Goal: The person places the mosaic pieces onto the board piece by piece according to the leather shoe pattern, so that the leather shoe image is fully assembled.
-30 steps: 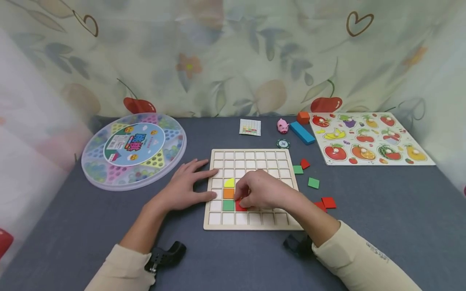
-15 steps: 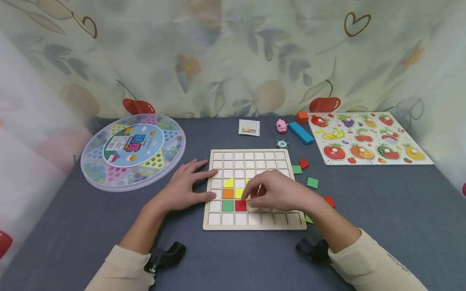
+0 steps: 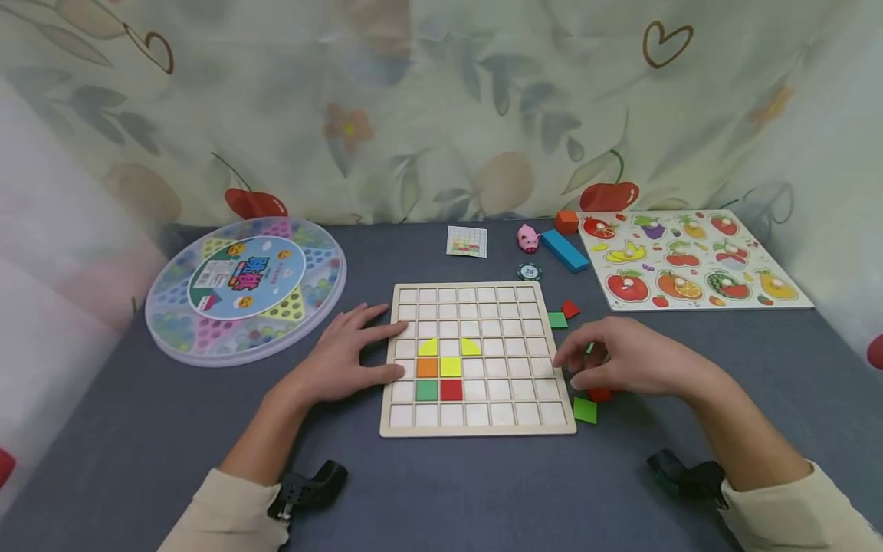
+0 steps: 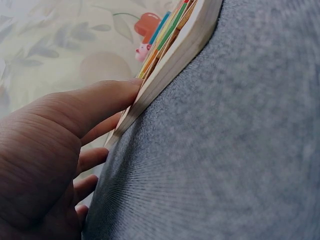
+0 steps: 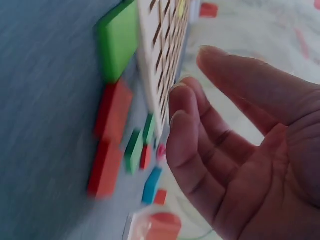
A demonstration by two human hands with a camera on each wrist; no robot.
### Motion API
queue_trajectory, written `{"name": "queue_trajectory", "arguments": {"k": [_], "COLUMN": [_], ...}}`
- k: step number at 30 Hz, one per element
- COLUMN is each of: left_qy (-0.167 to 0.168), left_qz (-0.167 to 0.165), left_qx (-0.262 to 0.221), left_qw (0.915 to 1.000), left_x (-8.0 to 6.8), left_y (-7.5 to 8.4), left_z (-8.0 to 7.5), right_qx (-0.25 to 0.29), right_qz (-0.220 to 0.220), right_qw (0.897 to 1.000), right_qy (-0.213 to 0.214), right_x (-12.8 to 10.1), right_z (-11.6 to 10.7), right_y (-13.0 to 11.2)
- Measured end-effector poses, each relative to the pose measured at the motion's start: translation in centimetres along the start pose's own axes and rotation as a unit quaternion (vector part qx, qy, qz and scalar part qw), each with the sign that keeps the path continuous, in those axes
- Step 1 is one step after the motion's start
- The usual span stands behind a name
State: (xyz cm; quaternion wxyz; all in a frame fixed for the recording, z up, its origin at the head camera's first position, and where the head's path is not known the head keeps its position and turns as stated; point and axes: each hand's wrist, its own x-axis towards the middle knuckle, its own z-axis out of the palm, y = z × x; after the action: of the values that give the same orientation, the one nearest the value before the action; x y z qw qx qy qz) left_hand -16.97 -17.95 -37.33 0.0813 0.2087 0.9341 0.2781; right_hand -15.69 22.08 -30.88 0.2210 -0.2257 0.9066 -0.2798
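Observation:
A wooden grid board (image 3: 477, 415) lies on the table. My left hand (image 3: 345, 356) rests at its left edge with straight fingers; in the left wrist view the thumb (image 4: 112, 94) touches the rim. Set in the cells are a green tile (image 3: 427, 390), a red tile (image 3: 451, 390), an orange tile (image 3: 427, 368), a yellow square tile (image 3: 451, 366) and two yellow rounded pieces (image 3: 428, 348). My right hand (image 3: 624, 356) hovers past the board's right edge, its fingers loosely bent. The right wrist view shows nothing between thumb and fingers. Below it lie a light green tile (image 3: 585, 410) and red tiles (image 5: 114, 112).
Behind the right hand are a green tile (image 3: 558, 320) and a small red piece (image 3: 569, 309). Farther back stand a poker chip (image 3: 530, 272), pink pig (image 3: 528, 238), blue block (image 3: 564, 251), orange block (image 3: 566, 222), pattern card (image 3: 466, 241), fruit puzzle (image 3: 690, 261) and round game box (image 3: 246, 291).
My right hand has let go of the red tile, now set beside the green one, and moved right off the board to the loose tiles. The left hand has stayed on the edge.

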Motion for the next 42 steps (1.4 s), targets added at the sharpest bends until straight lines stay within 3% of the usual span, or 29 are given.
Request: {"name": "queue_trajectory", "arguments": {"k": [6, 11, 22, 26, 33, 42], "left_qy": [0.005, 0.003, -0.001, -0.004, -0.004, -0.002], "left_qz": [0.004, 0.0, -0.004, -0.005, -0.006, -0.005], "left_qx": [0.001, 0.003, -0.001, 0.001, 0.005, 0.0], "left_qw": [1.0, 1.0, 1.0, 1.0, 1.0, 1.0], "left_x": [0.0, 0.0, 0.2, 0.1, 0.1, 0.1], "left_y": [-0.1, -0.2, -0.3, -0.3, -0.2, -0.2], "left_z": [-0.1, 0.1, 0.1, 0.1, 0.1, 0.1], "right_qx": [-0.048, -0.069, -0.028, -0.014, 0.034, 0.037], "right_qz": [0.028, 0.022, 0.012, -0.001, -0.041, -0.069], "right_qw": [0.998, 0.997, 0.999, 0.999, 0.998, 0.997], "right_qy": [0.003, 0.016, 0.034, 0.046, 0.025, 0.001], "right_x": [-0.8, -1.1, -0.5, 0.3, 2.6, 5.9], "right_z": [0.0, 0.8, 0.1, 0.2, 1.1, 3.0], "right_y": [2.3, 3.0, 2.4, 1.3, -1.8, -5.1]}}
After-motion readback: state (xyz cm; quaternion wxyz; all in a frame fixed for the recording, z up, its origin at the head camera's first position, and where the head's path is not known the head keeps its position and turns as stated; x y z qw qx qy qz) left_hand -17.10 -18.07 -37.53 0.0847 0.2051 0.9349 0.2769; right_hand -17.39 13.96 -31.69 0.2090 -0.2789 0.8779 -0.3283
